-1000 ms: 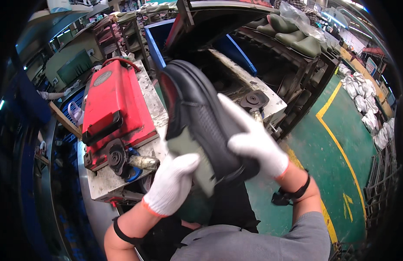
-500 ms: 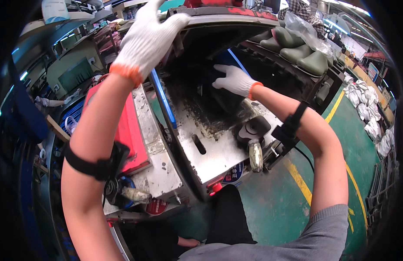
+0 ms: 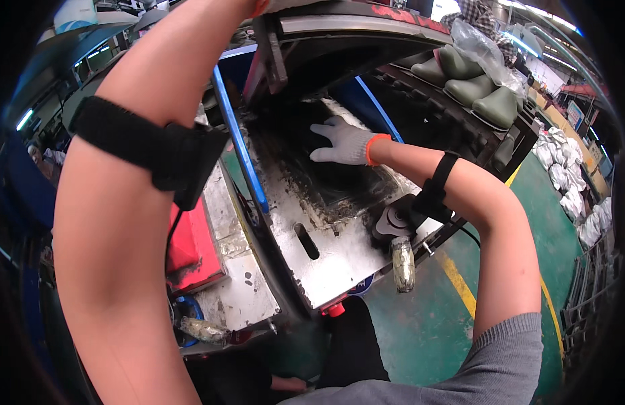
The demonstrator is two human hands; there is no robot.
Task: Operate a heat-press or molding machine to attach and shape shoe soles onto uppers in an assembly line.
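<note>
My right hand (image 3: 345,143), in a white knit glove with an orange cuff, is inside the machine beneath its raised lid (image 3: 366,27). Its fingers are spread and it holds nothing; the palm faces down over a dark, smudged pad (image 3: 349,189) on a metal bed (image 3: 332,270). Whether it touches the pad I cannot tell. My left hand (image 3: 289,4), gloved alike, reaches up to the top of the lid at the picture's upper edge. Its fingers are out of the picture. A blue rail (image 3: 239,138) runs along the left of the opening, another blue strip (image 3: 380,108) along the right.
A tape-wrapped handle (image 3: 403,264) sticks out at the bed's front right, near a red button (image 3: 334,310). A red machine part (image 3: 196,253) stands at left. Olive-green boots (image 3: 494,104) sit on the rack at back right. White bundles (image 3: 562,165) lie beyond the green floor (image 3: 427,337).
My left hand has gone up and away, mostly leaving the picture, and its forearm now looms larger. My right hand has shifted slightly left and nearer, its fingers spreading over the pad.
</note>
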